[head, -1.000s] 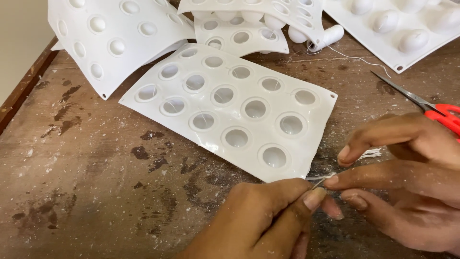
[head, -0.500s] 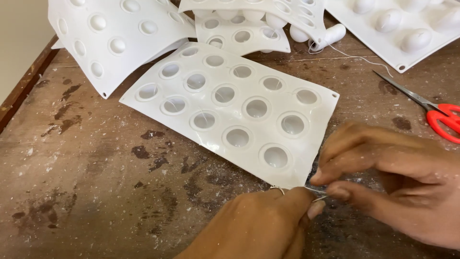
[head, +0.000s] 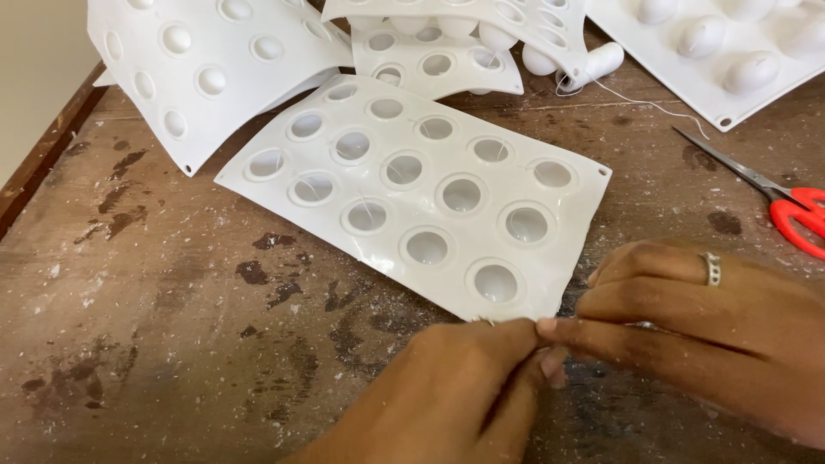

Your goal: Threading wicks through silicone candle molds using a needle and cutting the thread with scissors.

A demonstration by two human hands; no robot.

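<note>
A white silicone mould sheet (head: pixel 412 185) with round cavities lies flat on the worn wooden table (head: pixel 155 344). Thin thread runs across several of its cavities. My left hand (head: pixel 447 404) and my right hand (head: pixel 713 326) meet at the sheet's near corner, fingertips pinched together on a thin thread or needle that is mostly hidden between them. A ring sits on a finger of my right hand. What exactly the fingers pinch is too small to tell.
More white mould sheets (head: pixel 206 60) lie at the back left, one (head: pixel 722 51) with egg shapes at the back right. A white thread spool (head: pixel 597 64) trails thread. Red-handled scissors (head: pixel 782 202) rest at the right edge. The table's edge (head: pixel 43 163) runs along the left.
My right hand has closed in over the sheet's near corner, and both hands' fingertips have drawn together into a tight pinch. The mould sheet has stayed in place.
</note>
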